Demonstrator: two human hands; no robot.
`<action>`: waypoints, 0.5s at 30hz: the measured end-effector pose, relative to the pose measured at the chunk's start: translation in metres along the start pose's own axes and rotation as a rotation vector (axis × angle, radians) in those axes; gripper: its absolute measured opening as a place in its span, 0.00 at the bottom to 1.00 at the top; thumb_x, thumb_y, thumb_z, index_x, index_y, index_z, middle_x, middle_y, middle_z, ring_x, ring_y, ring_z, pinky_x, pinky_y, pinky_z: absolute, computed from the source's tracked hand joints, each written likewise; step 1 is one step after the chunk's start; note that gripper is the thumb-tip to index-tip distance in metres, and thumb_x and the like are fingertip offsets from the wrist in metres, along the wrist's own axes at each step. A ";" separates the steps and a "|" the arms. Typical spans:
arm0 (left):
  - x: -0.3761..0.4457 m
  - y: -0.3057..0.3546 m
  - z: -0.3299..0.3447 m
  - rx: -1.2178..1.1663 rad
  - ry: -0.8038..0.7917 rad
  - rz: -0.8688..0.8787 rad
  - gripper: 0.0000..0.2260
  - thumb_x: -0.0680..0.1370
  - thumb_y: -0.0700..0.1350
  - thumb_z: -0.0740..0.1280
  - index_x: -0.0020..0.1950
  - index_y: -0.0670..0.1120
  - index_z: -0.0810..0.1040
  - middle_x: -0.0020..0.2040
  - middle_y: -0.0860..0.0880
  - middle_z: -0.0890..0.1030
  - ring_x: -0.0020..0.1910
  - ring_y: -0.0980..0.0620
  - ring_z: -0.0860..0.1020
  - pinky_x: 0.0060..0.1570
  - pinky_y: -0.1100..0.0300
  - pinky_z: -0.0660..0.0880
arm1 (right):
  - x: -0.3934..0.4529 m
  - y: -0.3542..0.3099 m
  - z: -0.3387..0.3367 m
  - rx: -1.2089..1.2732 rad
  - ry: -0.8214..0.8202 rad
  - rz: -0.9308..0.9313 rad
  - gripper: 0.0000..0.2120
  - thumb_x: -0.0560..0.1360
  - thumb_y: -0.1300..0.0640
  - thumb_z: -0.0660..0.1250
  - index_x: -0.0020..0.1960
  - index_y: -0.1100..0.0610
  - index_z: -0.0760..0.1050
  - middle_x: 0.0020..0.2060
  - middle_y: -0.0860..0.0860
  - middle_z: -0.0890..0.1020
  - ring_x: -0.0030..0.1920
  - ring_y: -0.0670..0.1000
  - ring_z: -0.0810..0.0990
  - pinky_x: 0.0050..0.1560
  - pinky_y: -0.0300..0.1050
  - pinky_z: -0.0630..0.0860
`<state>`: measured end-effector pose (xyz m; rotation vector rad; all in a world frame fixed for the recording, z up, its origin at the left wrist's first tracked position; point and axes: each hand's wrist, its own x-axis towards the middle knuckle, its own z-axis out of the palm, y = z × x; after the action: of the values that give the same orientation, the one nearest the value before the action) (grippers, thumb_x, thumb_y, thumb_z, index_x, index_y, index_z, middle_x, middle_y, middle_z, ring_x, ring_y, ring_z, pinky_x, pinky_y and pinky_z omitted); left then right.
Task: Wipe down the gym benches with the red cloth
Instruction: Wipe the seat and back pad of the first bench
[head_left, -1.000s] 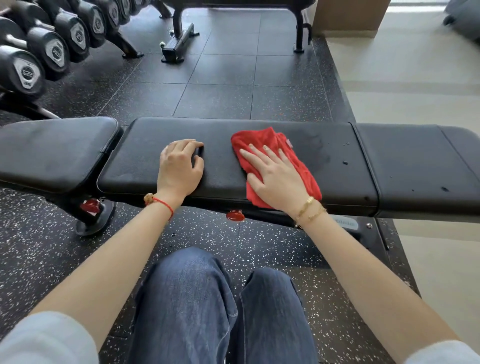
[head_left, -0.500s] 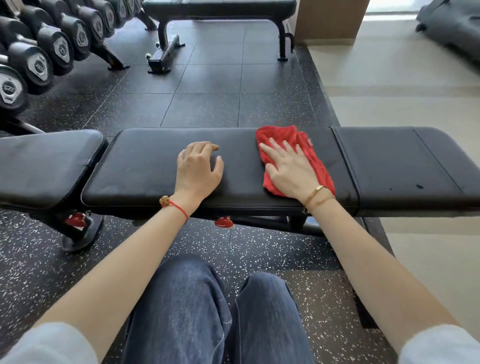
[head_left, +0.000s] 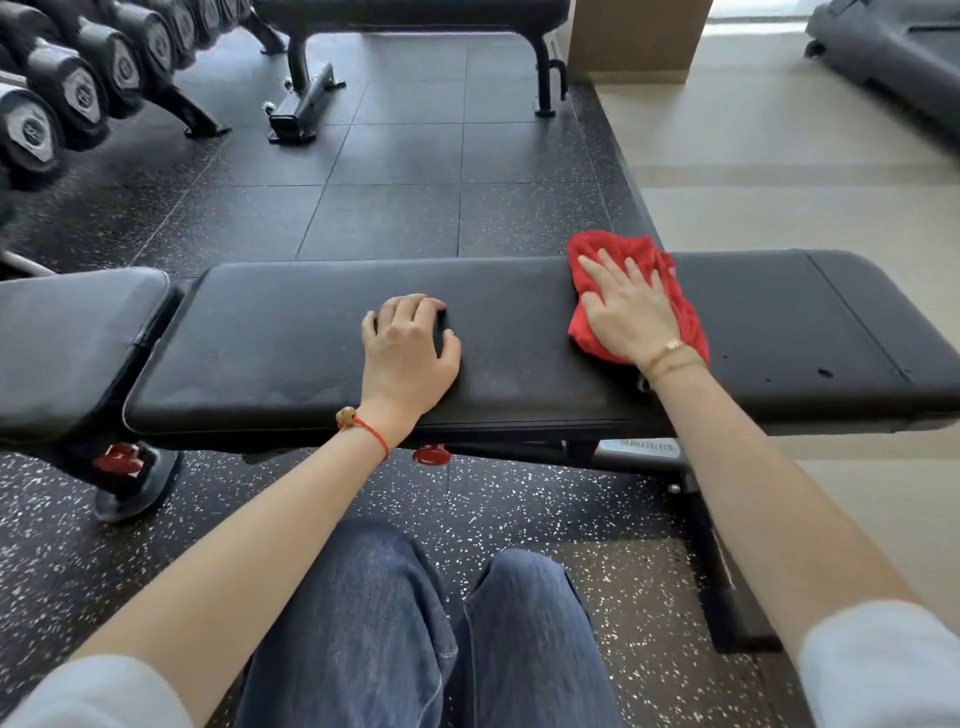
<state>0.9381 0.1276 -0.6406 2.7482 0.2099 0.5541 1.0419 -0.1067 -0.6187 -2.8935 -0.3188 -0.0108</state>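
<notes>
Right hand (head_left: 628, 317) flat on the red cloth (head_left: 636, 291), fingers straight and a little spread, pressing it down onto the long black pad of the bench (head_left: 291, 338). Cloth bunched under the palm, reaching from the pad's far edge almost to its near edge, toward the right end of that long pad, with one corner lifting just over the far edge. Left hand (head_left: 408, 353) planted on the same pad near its middle, closer to the near edge, fingers curled with the tips digging into the vinyl, thumb out to the right, gripping nothing. Hands well apart, bare black pad between them. Red cord bracelet (head_left: 371, 431) on the left wrist at the near edge, gold bracelets (head_left: 667, 356) on the right wrist. Short seat pad (head_left: 67, 332) off the left end, separated by a gap. Red knob (head_left: 431, 454) poking out under the near edge, between the two forearms. Knees in blue jeans (head_left: 415, 623) below, over the speckled rubber floor (head_left: 519, 504). Dumbbell rack (head_left: 78, 88) in the far left corner, a second bench (head_left: 415, 15) beyond on the dark tiles.
</notes>
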 end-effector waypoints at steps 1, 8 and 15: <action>0.000 0.000 0.000 -0.002 0.000 0.002 0.15 0.77 0.49 0.63 0.63 0.47 0.76 0.63 0.49 0.77 0.67 0.46 0.70 0.71 0.45 0.61 | 0.010 -0.009 0.001 -0.005 -0.021 -0.004 0.26 0.80 0.51 0.51 0.78 0.46 0.54 0.78 0.47 0.54 0.78 0.56 0.53 0.77 0.56 0.43; 0.000 0.000 -0.003 0.002 0.005 0.001 0.15 0.77 0.49 0.63 0.62 0.48 0.77 0.63 0.49 0.77 0.67 0.47 0.71 0.71 0.47 0.61 | -0.036 -0.059 0.013 0.005 -0.020 -0.287 0.26 0.80 0.52 0.54 0.77 0.46 0.57 0.78 0.47 0.56 0.77 0.55 0.54 0.77 0.55 0.44; -0.001 -0.003 -0.003 -0.014 -0.003 0.018 0.16 0.78 0.49 0.63 0.64 0.48 0.76 0.66 0.49 0.77 0.69 0.48 0.70 0.73 0.47 0.59 | -0.084 -0.016 0.007 0.050 0.047 -0.302 0.25 0.79 0.52 0.58 0.75 0.44 0.60 0.76 0.44 0.62 0.77 0.51 0.58 0.77 0.52 0.49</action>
<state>0.9354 0.1311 -0.6394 2.7395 0.1807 0.5544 0.9562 -0.1082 -0.6245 -2.7623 -0.7321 -0.1194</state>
